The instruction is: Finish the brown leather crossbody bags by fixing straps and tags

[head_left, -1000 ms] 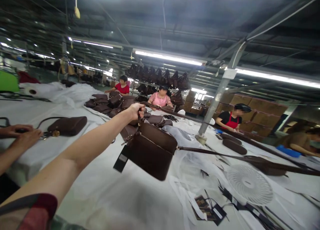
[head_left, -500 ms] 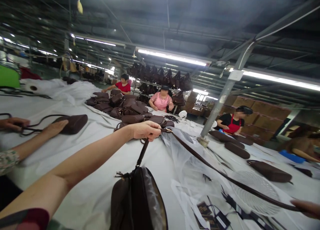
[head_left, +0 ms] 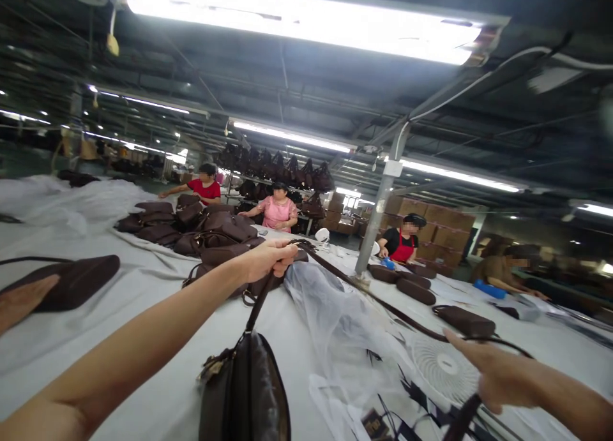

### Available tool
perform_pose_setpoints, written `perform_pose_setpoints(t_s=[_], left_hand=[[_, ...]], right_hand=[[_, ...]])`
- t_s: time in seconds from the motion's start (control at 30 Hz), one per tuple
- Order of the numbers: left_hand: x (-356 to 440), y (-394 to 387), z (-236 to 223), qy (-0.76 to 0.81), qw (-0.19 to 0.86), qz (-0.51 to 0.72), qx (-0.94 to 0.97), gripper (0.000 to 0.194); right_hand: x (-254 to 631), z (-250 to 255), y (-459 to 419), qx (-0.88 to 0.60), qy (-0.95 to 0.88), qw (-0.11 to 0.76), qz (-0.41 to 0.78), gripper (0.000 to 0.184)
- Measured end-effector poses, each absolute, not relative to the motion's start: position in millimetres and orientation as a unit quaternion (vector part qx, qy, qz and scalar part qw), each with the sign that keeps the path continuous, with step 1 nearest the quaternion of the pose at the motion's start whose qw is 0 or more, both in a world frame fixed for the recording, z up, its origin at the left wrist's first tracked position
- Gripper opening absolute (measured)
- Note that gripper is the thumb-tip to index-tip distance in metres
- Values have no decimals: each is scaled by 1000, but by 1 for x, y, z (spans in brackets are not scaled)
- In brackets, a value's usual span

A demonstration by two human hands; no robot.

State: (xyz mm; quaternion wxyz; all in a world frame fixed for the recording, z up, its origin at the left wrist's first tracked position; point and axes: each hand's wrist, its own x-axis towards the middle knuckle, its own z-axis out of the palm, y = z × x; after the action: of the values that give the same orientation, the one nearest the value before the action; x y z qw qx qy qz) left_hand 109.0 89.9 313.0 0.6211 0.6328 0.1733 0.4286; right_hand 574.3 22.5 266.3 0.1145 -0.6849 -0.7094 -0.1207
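My left hand (head_left: 272,259) is pinched closed at arm's length on the long brown strap (head_left: 361,280), near its metal fitting. A dark brown handbag (head_left: 242,390) hangs below it by the strap, slightly blurred, with a zip along its top. From the left hand, the strap slopes down to my right hand (head_left: 507,374) at the lower right. There the fingers are closed around it, and a length of strap comes out below the palm. Part of the grip is hidden by the hand itself.
Brown bags (head_left: 220,230) are heaped on the white-covered table (head_left: 158,358). At the left, another person's hand (head_left: 31,297) rests on a bag. Clear plastic (head_left: 335,307), black tags (head_left: 376,425) and a white fan (head_left: 447,364) lie right; a pillar (head_left: 376,224) stands beyond. Co-workers sit farther off.
My right hand has come in from the right edge along the strap. My left hand still grips the strap, with the handbag hanging. The view has shifted right and tilted up.
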Motion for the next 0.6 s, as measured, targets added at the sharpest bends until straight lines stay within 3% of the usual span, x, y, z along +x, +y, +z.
perform_pose_setpoints(t_s=[0.1, 0.23, 0.33, 0.4, 0.47, 0.53, 0.6], left_hand=[[117, 102, 304, 189, 619, 442, 621, 38], [140, 114, 301, 187, 624, 457, 606, 38], [156, 120, 296, 188, 622, 489, 582, 35], [160, 124, 289, 211, 610, 545, 536, 31], [156, 131, 282, 231, 623, 586, 464, 26], [144, 141, 275, 235, 671, 592, 380, 28], [128, 151, 270, 228, 701, 606, 299, 33]], right_hand=[[514, 285, 15, -659, -733, 81, 148, 81], [403, 302, 31, -556, -753, 306, 174, 103], [334, 292, 57, -445, -716, 440, 308, 113], [304, 279, 69, -408, -665, 486, 394, 99], [289, 263, 72, -389, -628, 483, 470, 70], [287, 246, 67, -377, -636, 438, 511, 49], [298, 226, 59, -390, -696, 369, 477, 42]])
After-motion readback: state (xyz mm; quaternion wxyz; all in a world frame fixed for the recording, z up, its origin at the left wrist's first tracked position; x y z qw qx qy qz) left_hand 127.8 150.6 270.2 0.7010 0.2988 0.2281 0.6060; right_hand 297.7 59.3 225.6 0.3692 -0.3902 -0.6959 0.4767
